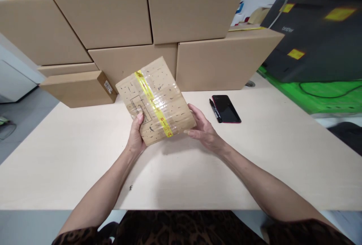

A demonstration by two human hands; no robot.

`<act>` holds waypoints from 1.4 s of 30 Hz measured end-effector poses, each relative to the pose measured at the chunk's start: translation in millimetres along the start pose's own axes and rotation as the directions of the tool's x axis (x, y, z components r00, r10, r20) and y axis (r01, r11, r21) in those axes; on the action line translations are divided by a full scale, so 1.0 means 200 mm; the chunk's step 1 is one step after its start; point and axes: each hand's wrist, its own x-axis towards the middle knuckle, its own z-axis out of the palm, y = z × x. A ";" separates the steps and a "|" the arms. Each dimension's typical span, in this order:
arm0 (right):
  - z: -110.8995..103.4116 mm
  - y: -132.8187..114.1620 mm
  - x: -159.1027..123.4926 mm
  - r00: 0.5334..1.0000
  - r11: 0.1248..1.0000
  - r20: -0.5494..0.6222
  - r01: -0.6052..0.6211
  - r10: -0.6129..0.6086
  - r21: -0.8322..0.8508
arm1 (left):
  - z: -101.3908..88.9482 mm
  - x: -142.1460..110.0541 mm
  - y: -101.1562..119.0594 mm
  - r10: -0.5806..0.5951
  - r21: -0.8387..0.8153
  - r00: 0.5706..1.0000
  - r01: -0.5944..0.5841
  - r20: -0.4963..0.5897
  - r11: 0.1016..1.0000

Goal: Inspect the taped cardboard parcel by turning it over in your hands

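A flat cardboard box (169, 90), tilted and raised above the table, sits between my two hands. Dark pen strokes dot its face, a printed frame shows near the left edge, and clear and yellow tape runs across it. My left hand (136, 133) grips the lower left edge, thumb on the face and fingers hidden behind. At the lower right corner, my right hand (204, 126) holds the box with the thumb below the corner and fingers along the edge. Right of that hand, a black marker (215, 111) lies beside a dark phone (226, 109) on the table.
Large cardboard boxes (209, 66) are stacked along the back of the pale table (70, 162). A smaller long box (76, 90) stands at the back left. To the right, a dark machine (319, 30) with yellow stickers rests on a green surface (325, 94) with a cable.
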 end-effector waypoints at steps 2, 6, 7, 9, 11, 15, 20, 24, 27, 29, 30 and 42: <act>0.00 0.00 -0.01 1.000 1.000 0.004 0.020 -0.020 -0.018 | 0.00 0.00 0.00 0.016 -0.007 1.000 -0.016 -0.020 1.000; 0.01 0.00 -0.02 0.997 0.999 0.078 -0.009 0.012 -0.034 | 0.00 0.01 0.02 0.046 0.006 0.999 -0.046 -0.020 0.999; 0.01 0.00 -0.02 0.996 0.999 0.082 -0.021 0.024 -0.038 | -0.01 0.01 0.02 0.050 0.008 0.998 -0.050 -0.023 0.999; 0.01 0.00 -0.01 0.997 0.998 0.059 -0.049 0.051 -0.035 | -0.02 0.02 0.03 0.038 0.008 0.999 -0.038 -0.023 0.999; 0.00 0.00 0.00 0.998 0.997 0.004 -0.068 0.068 -0.030 | -0.03 0.03 0.05 -0.012 0.032 1.000 0.012 0.004 0.999; 0.00 -0.03 0.01 0.998 0.998 -0.038 -0.057 0.056 -0.006 | -0.05 0.03 0.08 -0.207 0.198 0.964 0.173 0.165 0.965; 0.06 -0.07 0.00 0.978 0.981 -0.137 -0.136 0.155 0.140 | -0.04 0.03 0.08 -0.251 0.252 0.928 0.182 0.275 0.950; 0.08 -0.05 0.02 0.943 0.959 -0.278 -0.107 0.182 0.263 | -0.04 0.04 0.05 -0.133 0.157 0.986 0.116 0.100 0.981; 0.07 -0.02 0.05 0.919 0.949 -0.345 -0.082 0.190 0.305 | -0.05 0.04 -0.01 -0.101 0.095 0.995 0.099 0.015 0.991; 0.06 -0.01 0.07 0.906 0.947 -0.379 -0.067 0.190 0.313 | -0.05 0.01 -0.06 -0.174 0.083 0.984 0.170 0.035 0.982; 0.07 0.00 0.07 0.900 0.946 -0.394 -0.056 0.187 0.320 | -0.04 0.00 -0.08 -0.216 0.088 0.975 0.211 0.053 0.973; 0.08 0.02 0.04 0.958 0.976 -0.195 -0.190 0.209 0.110 | 0.02 -0.01 -0.02 -0.095 0.157 0.995 0.089 0.031 0.984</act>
